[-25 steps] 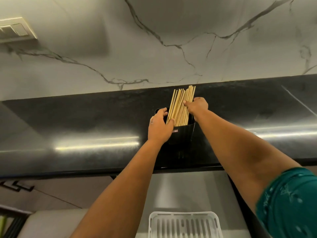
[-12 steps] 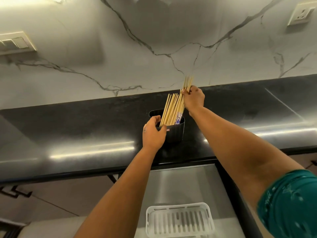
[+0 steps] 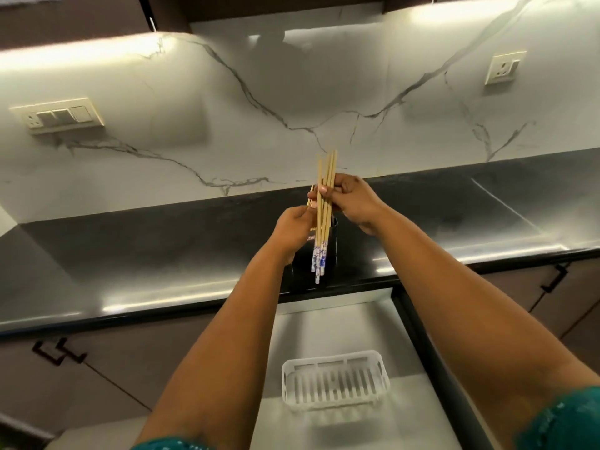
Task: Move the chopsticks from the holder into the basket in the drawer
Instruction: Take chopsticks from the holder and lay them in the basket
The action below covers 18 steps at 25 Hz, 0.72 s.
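**Chopsticks lifted clear of the holder, above the open drawer**

Nearest the camera, two teal sleeves (image 3: pixel 558 420) are seen at the bottom edge, with both bare forearms stretched forward. Below and between them an open drawer (image 3: pixel 331 323) with a pale floor is shown, and a white slatted basket (image 3: pixel 336 380) is set on that floor, near its front. No chopsticks are seen in the basket.

Beyond the drawer, the black bench (image 3: pixel 162 254) is crossed by bright reflections. A black holder (image 3: pixel 332 251) stands on it near the front edge, largely hidden behind the hands. The holder's upper rim is gripped by the left hand (image 3: pixel 293 230), whose fingers are curled round it; a few chopstick tops are glimpsed just behind that hand, though it cannot be told how many are left inside.

Just above and to the right, a bundle of chopsticks (image 3: pixel 324 209) is held almost upright by the right hand (image 3: pixel 352 203), the fingers clenched round the middle of the bundle. The blue-and-white patterned tips hang down in front of the holder, and the plain wooden ends point up.

Farthest away, the white marble wall (image 3: pixel 292 92) with grey veins is seen, carrying a switch plate (image 3: pixel 58 115) on the left and a socket (image 3: pixel 505 68) on the right, with lit strips under dark cabinets above.
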Each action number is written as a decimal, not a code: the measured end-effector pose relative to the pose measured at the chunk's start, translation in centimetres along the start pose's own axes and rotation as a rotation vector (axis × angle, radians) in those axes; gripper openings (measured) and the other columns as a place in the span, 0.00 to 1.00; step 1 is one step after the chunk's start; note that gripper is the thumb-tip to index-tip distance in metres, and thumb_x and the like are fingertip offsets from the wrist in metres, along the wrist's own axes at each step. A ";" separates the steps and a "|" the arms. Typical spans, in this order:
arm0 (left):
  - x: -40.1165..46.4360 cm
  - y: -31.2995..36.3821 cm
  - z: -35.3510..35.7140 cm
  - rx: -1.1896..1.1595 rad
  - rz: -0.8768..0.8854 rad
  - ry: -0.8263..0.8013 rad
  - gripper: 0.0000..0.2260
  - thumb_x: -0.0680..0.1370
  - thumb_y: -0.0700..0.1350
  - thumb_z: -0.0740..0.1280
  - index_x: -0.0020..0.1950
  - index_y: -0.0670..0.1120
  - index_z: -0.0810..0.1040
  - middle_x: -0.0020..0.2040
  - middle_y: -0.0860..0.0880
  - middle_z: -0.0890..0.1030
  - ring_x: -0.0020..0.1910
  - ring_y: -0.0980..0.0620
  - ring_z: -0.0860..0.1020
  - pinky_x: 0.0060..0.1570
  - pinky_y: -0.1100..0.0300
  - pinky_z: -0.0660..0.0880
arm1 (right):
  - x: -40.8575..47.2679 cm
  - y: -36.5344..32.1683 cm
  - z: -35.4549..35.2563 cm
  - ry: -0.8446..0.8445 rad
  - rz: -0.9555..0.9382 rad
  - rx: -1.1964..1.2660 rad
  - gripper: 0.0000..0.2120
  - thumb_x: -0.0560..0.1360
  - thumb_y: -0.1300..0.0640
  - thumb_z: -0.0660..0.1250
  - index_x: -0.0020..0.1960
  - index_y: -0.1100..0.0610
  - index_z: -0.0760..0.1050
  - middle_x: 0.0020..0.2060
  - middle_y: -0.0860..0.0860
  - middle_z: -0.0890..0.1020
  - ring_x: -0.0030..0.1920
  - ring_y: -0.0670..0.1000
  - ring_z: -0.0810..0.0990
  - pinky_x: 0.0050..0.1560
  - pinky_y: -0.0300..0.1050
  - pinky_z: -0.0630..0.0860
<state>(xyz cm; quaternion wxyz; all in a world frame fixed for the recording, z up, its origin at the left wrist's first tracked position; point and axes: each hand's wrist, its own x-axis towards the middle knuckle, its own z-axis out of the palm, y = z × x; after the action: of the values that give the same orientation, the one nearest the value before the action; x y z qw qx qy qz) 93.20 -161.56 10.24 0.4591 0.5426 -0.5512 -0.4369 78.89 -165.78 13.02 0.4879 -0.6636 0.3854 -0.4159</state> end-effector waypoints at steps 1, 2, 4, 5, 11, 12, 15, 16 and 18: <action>-1.3 -0.3 0.2 -0.103 -0.044 -0.089 0.18 0.82 0.53 0.56 0.55 0.43 0.80 0.50 0.44 0.84 0.51 0.46 0.82 0.58 0.50 0.77 | -1.2 0.1 0.5 0.027 0.013 -0.022 0.10 0.79 0.58 0.62 0.57 0.60 0.77 0.49 0.52 0.85 0.51 0.48 0.84 0.54 0.44 0.79; -2.5 -0.8 0.4 -0.163 -0.068 -0.138 0.18 0.82 0.53 0.55 0.55 0.44 0.80 0.51 0.43 0.84 0.52 0.46 0.82 0.56 0.52 0.78 | -2.4 0.3 0.9 0.047 0.027 -0.063 0.10 0.79 0.57 0.62 0.57 0.58 0.78 0.49 0.51 0.85 0.51 0.47 0.83 0.56 0.45 0.78; -4.7 -2.2 1.0 -0.153 -0.076 -0.168 0.15 0.81 0.49 0.59 0.56 0.41 0.79 0.52 0.42 0.84 0.50 0.47 0.82 0.53 0.54 0.79 | -4.7 0.7 1.7 0.016 0.078 -0.193 0.09 0.79 0.55 0.62 0.55 0.56 0.78 0.48 0.51 0.85 0.50 0.49 0.83 0.56 0.49 0.78; -5.7 -3.0 1.4 -0.135 -0.083 -0.175 0.12 0.81 0.46 0.61 0.56 0.39 0.78 0.51 0.41 0.84 0.49 0.48 0.82 0.52 0.54 0.79 | -5.8 0.9 2.1 -0.039 0.106 -0.269 0.08 0.79 0.54 0.62 0.53 0.56 0.78 0.47 0.52 0.84 0.48 0.51 0.83 0.54 0.50 0.79; -9.8 -6.9 2.9 -0.448 -0.231 -0.168 0.08 0.79 0.40 0.63 0.57 0.41 0.78 0.48 0.40 0.84 0.49 0.41 0.83 0.48 0.49 0.81 | -10.2 3.9 2.9 -0.168 0.283 -0.112 0.11 0.78 0.53 0.65 0.59 0.54 0.76 0.48 0.53 0.84 0.47 0.49 0.83 0.52 0.47 0.79; -10.2 -7.4 3.2 -0.507 -0.257 -0.130 0.09 0.79 0.40 0.63 0.58 0.41 0.77 0.47 0.40 0.84 0.49 0.41 0.83 0.47 0.50 0.81 | -10.9 5.1 2.9 -0.144 0.340 -0.079 0.15 0.78 0.52 0.64 0.64 0.54 0.73 0.51 0.53 0.83 0.52 0.50 0.82 0.55 0.48 0.77; -11.5 -8.7 3.6 -0.634 -0.325 0.100 0.07 0.79 0.40 0.64 0.56 0.41 0.76 0.47 0.41 0.85 0.47 0.45 0.84 0.42 0.53 0.82 | -13.8 9.6 3.2 0.116 0.626 0.085 0.20 0.80 0.44 0.57 0.66 0.55 0.70 0.61 0.55 0.78 0.60 0.54 0.76 0.59 0.50 0.72; -11.8 -9.2 3.6 -0.683 -0.326 0.173 0.06 0.79 0.39 0.63 0.56 0.41 0.76 0.48 0.41 0.84 0.47 0.45 0.84 0.42 0.54 0.82 | -14.9 11.0 3.3 0.244 0.729 0.224 0.22 0.80 0.42 0.56 0.65 0.57 0.70 0.60 0.56 0.78 0.58 0.55 0.77 0.55 0.50 0.73; -12.1 -10.0 3.7 -0.788 -0.304 0.273 0.06 0.79 0.38 0.63 0.55 0.41 0.75 0.51 0.39 0.82 0.51 0.43 0.83 0.43 0.53 0.82 | -16.8 13.1 3.7 0.449 0.835 0.495 0.26 0.80 0.40 0.54 0.65 0.59 0.71 0.57 0.58 0.80 0.53 0.55 0.79 0.49 0.49 0.74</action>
<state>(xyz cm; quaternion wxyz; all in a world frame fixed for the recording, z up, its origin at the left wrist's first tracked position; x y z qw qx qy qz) 91.46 -149.80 -0.68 0.6301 0.4539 -0.1907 -0.6005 74.92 -152.15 -3.25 0.6592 -0.2136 0.6020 -0.3968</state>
